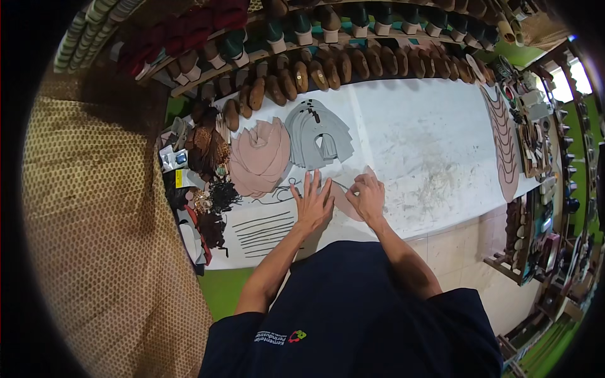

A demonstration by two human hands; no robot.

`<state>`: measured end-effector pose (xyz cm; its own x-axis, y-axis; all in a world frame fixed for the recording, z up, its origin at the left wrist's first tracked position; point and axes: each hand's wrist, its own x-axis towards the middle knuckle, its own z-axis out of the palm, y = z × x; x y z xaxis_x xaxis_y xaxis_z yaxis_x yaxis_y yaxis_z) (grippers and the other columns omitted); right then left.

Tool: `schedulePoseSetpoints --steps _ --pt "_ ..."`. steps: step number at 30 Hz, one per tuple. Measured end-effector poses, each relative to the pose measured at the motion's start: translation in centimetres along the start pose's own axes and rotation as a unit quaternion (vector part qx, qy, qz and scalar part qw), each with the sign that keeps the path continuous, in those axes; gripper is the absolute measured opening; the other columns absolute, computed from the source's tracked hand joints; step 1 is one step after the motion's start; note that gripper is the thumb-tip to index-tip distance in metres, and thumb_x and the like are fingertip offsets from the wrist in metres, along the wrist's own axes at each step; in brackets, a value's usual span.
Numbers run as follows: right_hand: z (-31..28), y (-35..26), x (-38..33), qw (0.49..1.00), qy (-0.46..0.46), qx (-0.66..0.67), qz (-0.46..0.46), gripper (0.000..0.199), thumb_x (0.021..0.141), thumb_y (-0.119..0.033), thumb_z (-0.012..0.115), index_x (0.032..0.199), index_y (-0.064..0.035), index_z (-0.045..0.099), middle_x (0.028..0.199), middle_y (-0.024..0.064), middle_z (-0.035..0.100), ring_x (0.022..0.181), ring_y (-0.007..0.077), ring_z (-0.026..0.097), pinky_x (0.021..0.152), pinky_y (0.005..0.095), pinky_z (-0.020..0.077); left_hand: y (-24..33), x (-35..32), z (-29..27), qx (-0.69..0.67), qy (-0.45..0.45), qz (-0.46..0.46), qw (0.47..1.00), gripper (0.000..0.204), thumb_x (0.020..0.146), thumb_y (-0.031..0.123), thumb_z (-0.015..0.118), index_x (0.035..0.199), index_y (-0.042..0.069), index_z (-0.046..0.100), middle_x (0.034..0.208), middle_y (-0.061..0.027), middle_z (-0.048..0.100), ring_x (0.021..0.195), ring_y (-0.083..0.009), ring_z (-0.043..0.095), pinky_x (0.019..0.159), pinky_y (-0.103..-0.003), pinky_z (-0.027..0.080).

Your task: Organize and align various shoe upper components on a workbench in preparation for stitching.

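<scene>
Flat on the white table, a pink shoe-upper piece (344,204) lies between and partly beneath my hands. My left hand (311,203) is spread out, palm down, at the piece's left side. A thin dark cord (277,202) runs loosely from the left past my left fingers toward my right hand (368,195). The right fingers are pinched together over the piece and appear to grip the cord; the fingertips are partly hidden. Left of my left wrist, several dark cord lengths (265,234) lie side by side.
Fanned piles of pink pieces (257,159) and grey pieces (319,142) lie beyond my hands. Wooden shoe lasts (318,75) line the back edge. Clutter with dark tassels (211,148) fills the left end. A pink panel with wavy dark lines (504,148) lies far right.
</scene>
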<state>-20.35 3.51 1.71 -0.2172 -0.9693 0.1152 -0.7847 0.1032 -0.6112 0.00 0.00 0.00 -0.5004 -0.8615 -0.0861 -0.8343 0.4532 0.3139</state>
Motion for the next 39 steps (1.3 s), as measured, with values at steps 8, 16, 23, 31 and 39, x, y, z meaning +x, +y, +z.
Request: schedulePoseSetpoints --steps 8,16,23,31,39 --pt "-0.2 -0.4 -0.7 1.000 0.007 -0.009 0.009 0.012 0.077 -0.021 0.078 0.075 -0.0085 0.078 0.109 0.0047 0.071 0.103 0.0281 0.063 0.095 0.0450 0.0429 0.8 -0.3 -0.1 -0.021 0.006 0.000 1.000 0.059 0.102 0.041 0.059 0.158 0.025 0.050 0.177 -0.0150 0.017 0.162 -0.0391 0.014 0.116 -0.081 0.003" --pt "0.0 -0.3 -0.4 1.000 0.017 0.001 0.007 0.013 0.077 -0.021 0.078 0.075 -0.0081 0.078 0.106 0.0047 0.071 0.102 0.0284 0.064 0.095 0.0451 0.0429 0.6 0.0 -0.4 -0.006 -0.009 0.019 1.000 0.055 0.104 0.038 0.057 0.157 0.030 0.051 0.177 -0.0128 0.017 0.162 -0.0405 0.014 0.115 -0.083 0.003" --pt "0.2 -0.7 -0.7 1.000 -0.016 -0.003 0.021 0.014 0.076 -0.023 0.080 0.077 -0.0094 0.081 0.104 0.0039 0.072 0.103 0.0286 0.064 0.093 0.0457 0.0443 0.4 0.2 -0.3 -0.001 -0.015 0.018 1.000 0.054 0.104 0.041 0.055 0.157 0.030 0.052 0.177 -0.0127 0.016 0.162 -0.0400 0.013 0.115 -0.083 0.004" --pt "1.0 -0.3 -0.9 1.000 -0.011 0.004 0.014 0.013 0.075 -0.022 0.080 0.074 -0.0095 0.079 0.098 0.0030 0.070 0.099 0.0275 0.063 0.093 0.0443 0.0417 0.2 0.5 -0.6 0.000 -0.030 0.023 0.999 0.054 0.104 0.041 0.056 0.157 0.030 0.051 0.178 -0.0127 0.014 0.162 -0.0394 0.012 0.115 -0.083 0.004" --pt "0.8 -0.6 -0.9 1.000 -0.006 -0.006 0.016 0.013 0.078 -0.023 0.079 0.076 -0.0100 0.080 0.098 0.0038 0.071 0.098 0.0282 0.065 0.091 0.0452 0.0446 0.1 0.3 -0.6 -0.015 -0.008 0.032 0.999 0.054 0.104 0.041 0.056 0.158 0.034 0.050 0.178 -0.0125 0.015 0.162 -0.0390 0.012 0.115 -0.082 0.006"
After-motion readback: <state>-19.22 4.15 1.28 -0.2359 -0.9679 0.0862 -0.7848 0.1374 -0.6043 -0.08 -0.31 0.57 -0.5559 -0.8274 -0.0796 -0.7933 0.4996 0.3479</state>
